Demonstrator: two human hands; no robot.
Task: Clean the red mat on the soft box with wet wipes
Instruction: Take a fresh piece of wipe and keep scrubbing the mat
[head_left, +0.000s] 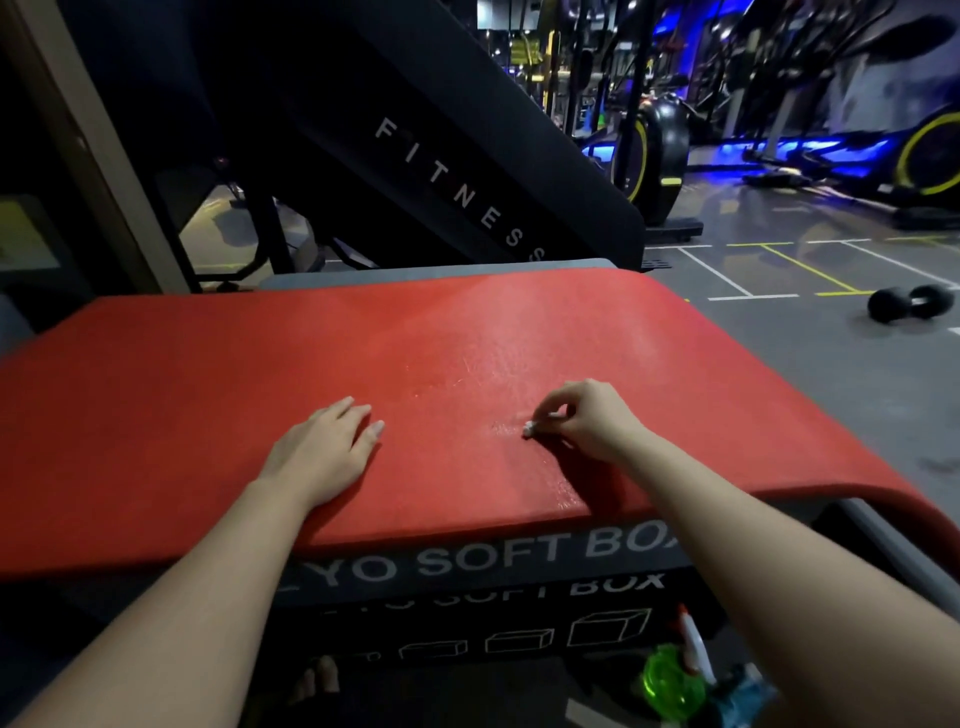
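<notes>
Hands (322, 454) (592, 421), crumpled wipe (529, 428), grainy red mat (260, 374)

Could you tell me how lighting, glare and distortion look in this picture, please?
Head view: the gym is dim, lit blue; a pale sheen glares on the red mat beyond the right hand, whose shadow falls nearward; the mat's edges bow, wide-angle; the spray bottle is blurred.

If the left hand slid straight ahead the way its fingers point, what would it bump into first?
Probably nothing soon. The left hand lies flat on the red mat, fingers aimed at its far edge, and only bare mat shows ahead. The right hand sits off to the side.
</notes>
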